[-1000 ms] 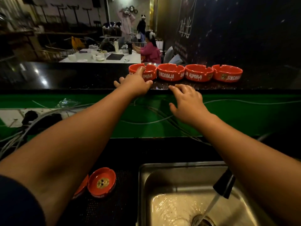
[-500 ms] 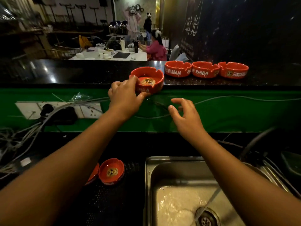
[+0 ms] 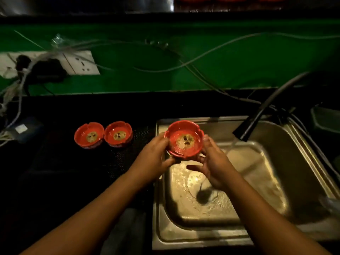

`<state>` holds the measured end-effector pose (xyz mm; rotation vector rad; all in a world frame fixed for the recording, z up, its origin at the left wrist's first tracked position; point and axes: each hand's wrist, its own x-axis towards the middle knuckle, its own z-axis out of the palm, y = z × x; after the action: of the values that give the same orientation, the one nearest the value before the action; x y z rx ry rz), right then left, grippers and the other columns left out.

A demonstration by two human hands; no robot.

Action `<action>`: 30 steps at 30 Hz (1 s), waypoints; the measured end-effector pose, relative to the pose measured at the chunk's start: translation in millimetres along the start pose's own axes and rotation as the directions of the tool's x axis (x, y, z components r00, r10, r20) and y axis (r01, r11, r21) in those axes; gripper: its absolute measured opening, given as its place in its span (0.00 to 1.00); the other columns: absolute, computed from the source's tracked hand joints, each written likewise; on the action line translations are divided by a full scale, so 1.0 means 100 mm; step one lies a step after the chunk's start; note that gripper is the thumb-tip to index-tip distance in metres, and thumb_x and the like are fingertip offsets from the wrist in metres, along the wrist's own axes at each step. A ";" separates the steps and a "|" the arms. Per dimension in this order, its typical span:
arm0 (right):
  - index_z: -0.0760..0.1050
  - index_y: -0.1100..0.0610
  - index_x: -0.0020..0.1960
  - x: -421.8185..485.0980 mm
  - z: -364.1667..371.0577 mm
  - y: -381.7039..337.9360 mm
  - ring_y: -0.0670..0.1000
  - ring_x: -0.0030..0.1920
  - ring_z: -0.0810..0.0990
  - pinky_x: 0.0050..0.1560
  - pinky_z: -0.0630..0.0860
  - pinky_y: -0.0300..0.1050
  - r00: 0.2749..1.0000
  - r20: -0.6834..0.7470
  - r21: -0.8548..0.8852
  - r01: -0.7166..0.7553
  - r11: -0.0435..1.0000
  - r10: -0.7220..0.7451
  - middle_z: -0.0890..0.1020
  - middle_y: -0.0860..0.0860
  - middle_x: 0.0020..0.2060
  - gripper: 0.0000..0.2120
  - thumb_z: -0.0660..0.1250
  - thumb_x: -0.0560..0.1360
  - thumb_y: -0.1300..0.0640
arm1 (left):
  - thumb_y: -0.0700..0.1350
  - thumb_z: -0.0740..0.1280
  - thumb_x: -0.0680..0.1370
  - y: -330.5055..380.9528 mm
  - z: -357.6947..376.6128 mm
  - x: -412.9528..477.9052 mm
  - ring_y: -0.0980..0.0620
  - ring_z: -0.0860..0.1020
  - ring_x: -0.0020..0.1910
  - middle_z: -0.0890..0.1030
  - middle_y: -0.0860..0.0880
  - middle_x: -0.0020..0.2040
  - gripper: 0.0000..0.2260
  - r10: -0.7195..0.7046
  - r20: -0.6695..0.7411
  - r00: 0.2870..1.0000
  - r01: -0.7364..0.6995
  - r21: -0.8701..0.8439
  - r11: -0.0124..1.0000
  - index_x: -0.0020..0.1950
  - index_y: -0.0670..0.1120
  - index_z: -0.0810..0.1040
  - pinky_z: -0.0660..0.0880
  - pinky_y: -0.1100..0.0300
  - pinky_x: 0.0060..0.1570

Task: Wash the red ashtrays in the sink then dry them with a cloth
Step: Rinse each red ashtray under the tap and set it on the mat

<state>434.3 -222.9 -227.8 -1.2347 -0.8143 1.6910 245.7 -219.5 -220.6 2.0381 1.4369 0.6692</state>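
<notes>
The red ashtray (image 3: 184,138) is round with a notched rim. Its glossy bowl shows a pale yellowish patch at the centre with a few dark specks, and it is tipped slightly toward the camera. It is held above the back left corner of the steel sink (image 3: 184,236), between both hands. The left hand (image 3: 154,159) has its fingers (image 3: 161,142) curled round the left side, and the right hand (image 3: 215,162) grasps the right side with its fingers (image 3: 207,144) behind the wall. Water runs from the dark tap (image 3: 257,122) into the basin to the ashtray's right, clear of it. A second ashtray (image 3: 89,135) and a third ashtray (image 3: 118,134) sit touching on the dark worktop (image 3: 55,162) left of the sink. Half a second ago the left hand alone gripped this ashtray at the edge of the raised ledge, while the right hand hung empty and relaxed below it. The ashtray has since come down to the sink and the right hand has joined the grip. The view has tipped downward too.
</notes>
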 end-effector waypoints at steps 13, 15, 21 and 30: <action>0.71 0.53 0.63 0.09 -1.46 0.63 0.60 0.55 0.80 0.50 0.80 0.61 0.910 -0.249 0.229 -0.278 0.933 0.332 0.79 0.59 0.59 0.12 0.60 0.80 0.53 | 0.52 0.68 0.76 -0.13 1.48 -0.28 0.55 0.73 0.60 0.73 0.56 0.63 0.17 -0.387 0.319 0.865 0.476 -0.276 0.835 0.62 0.58 0.66 0.73 0.55 0.60; 0.70 0.52 0.64 0.24 -1.45 0.60 0.59 0.57 0.79 0.57 0.76 0.64 0.907 -0.240 0.232 -0.292 0.928 0.346 0.78 0.57 0.60 0.14 0.62 0.79 0.52 | 0.51 0.66 0.77 -0.14 1.55 -0.23 0.55 0.75 0.58 0.75 0.53 0.60 0.13 -0.468 0.336 0.817 0.568 -0.339 0.749 0.60 0.57 0.69 0.74 0.58 0.57; 0.70 0.48 0.61 0.31 -1.50 0.67 0.59 0.59 0.76 0.49 0.80 0.61 0.891 -0.062 0.115 -0.442 0.890 0.451 0.75 0.53 0.62 0.11 0.62 0.80 0.53 | 0.47 0.58 0.82 -0.06 1.71 0.06 0.47 0.78 0.54 0.79 0.46 0.59 0.06 -0.640 0.418 0.645 0.741 -0.546 0.390 0.54 0.51 0.74 0.73 0.55 0.50; 0.70 0.50 0.63 0.48 -1.44 0.67 0.57 0.58 0.78 0.51 0.80 0.60 0.879 -0.024 0.071 -0.474 0.878 0.476 0.76 0.54 0.60 0.12 0.62 0.80 0.55 | 0.58 0.54 0.81 -0.06 1.92 0.31 0.44 0.78 0.56 0.79 0.45 0.57 0.16 -0.681 0.517 0.519 0.752 -0.655 0.075 0.60 0.52 0.74 0.73 0.45 0.61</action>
<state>547.7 -204.2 -347.2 -1.5060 -0.4430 2.0523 381.1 -217.7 -361.0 0.3848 1.4124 0.6041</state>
